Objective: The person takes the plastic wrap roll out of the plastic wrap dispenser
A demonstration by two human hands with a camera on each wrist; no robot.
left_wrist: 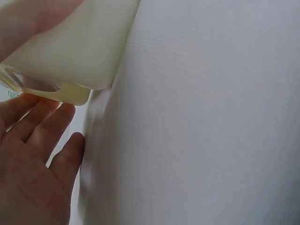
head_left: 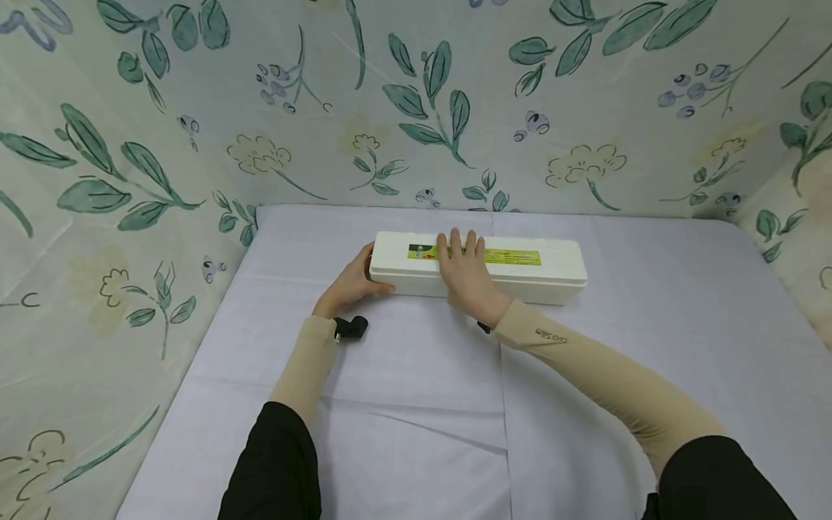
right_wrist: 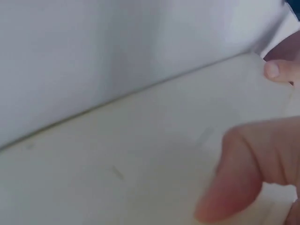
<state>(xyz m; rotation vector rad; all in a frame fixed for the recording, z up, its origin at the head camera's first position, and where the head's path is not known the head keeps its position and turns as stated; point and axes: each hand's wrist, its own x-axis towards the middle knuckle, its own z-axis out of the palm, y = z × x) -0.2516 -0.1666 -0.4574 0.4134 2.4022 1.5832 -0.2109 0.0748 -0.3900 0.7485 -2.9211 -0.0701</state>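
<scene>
A long white box [head_left: 559,260] with a green and yellow label strip along its top lies crosswise near the far side of the table. My left hand [head_left: 354,280] holds its left end, thumb at the front face and fingers round the end. In the left wrist view, the fingers of that hand [left_wrist: 37,154] touch the clear and cream end piece of the box [left_wrist: 77,93]. My right hand [head_left: 469,274] rests across the top with its fingers straight and spread, covering part of the label. The right wrist view shows its thumb [right_wrist: 236,178] bent at the front face.
A white cloth with fold creases covers the table [head_left: 416,448]. Behind it and at both sides hangs a curtain [head_left: 325,108] printed with leaves and flowers. A black wrist camera [head_left: 352,327] sits on my left wrist, near the cloth.
</scene>
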